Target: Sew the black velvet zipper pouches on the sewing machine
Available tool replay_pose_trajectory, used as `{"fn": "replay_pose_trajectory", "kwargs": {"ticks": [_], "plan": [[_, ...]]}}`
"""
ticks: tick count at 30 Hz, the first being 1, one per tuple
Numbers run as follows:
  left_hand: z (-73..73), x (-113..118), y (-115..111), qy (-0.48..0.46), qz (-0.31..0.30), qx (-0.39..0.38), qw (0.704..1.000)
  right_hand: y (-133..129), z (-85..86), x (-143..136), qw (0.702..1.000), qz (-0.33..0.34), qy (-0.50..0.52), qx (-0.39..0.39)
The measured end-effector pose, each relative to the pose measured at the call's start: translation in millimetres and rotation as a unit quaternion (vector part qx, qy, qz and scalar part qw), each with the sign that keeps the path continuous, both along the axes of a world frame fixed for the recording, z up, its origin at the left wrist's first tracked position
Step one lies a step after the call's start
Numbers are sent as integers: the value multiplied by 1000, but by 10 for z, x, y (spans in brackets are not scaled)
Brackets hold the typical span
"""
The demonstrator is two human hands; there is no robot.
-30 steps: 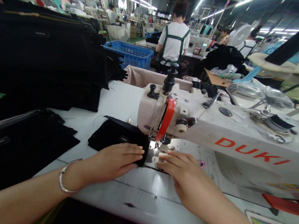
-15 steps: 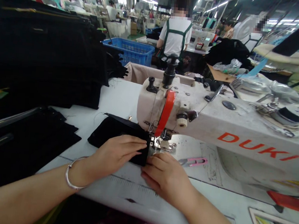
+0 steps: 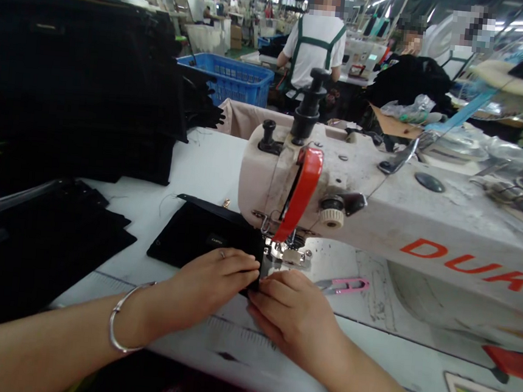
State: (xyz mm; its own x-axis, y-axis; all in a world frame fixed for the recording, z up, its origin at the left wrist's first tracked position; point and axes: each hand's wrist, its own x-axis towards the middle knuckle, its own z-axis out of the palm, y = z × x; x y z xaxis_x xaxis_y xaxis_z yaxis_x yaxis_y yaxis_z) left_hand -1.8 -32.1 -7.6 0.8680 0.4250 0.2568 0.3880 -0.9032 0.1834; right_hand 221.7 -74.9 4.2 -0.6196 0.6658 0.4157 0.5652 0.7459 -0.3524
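A black fabric piece (image 3: 189, 235) with a small label lies flat on the white sewing table, its right edge beside the presser foot (image 3: 289, 256) of the sewing machine (image 3: 364, 174). My left hand (image 3: 210, 283) rests on the near right part of this piece, fingers stretched out flat. At its near right corner my right hand (image 3: 295, 306) has its fingers bent and pinched on the edge; the fingertips are partly hidden. Pink-handled thread snips (image 3: 349, 285) lie just right of that hand, under the machine arm.
Black fabric pieces (image 3: 33, 243) lie at left, before a tall black stack (image 3: 78, 94). Behind the table are a beige cloth-lined bin (image 3: 236, 119) and a blue plastic basket (image 3: 248, 85). A person in a white shirt (image 3: 317, 51) stands farther back, facing away.
My left hand has slid slightly toward me on the fabric, uncovering the label. My right hand keeps nearly the same place at the corner. The camera view has shifted a little.
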Motion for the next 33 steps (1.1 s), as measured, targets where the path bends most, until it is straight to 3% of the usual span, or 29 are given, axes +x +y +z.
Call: {"fn": "replay_pose_trajectory", "kwargs": {"ticks": [8, 18, 33], "plan": [[55, -8, 155, 29, -27, 31, 999, 19, -6, 12, 1000, -18, -7, -13], [93, -98, 141, -48, -69, -6, 996, 47, -25, 55, 1000, -22, -8, 2], [138, -115, 130, -23, -47, -8, 999, 31, -8, 95, 999, -29, -20, -25]]}}
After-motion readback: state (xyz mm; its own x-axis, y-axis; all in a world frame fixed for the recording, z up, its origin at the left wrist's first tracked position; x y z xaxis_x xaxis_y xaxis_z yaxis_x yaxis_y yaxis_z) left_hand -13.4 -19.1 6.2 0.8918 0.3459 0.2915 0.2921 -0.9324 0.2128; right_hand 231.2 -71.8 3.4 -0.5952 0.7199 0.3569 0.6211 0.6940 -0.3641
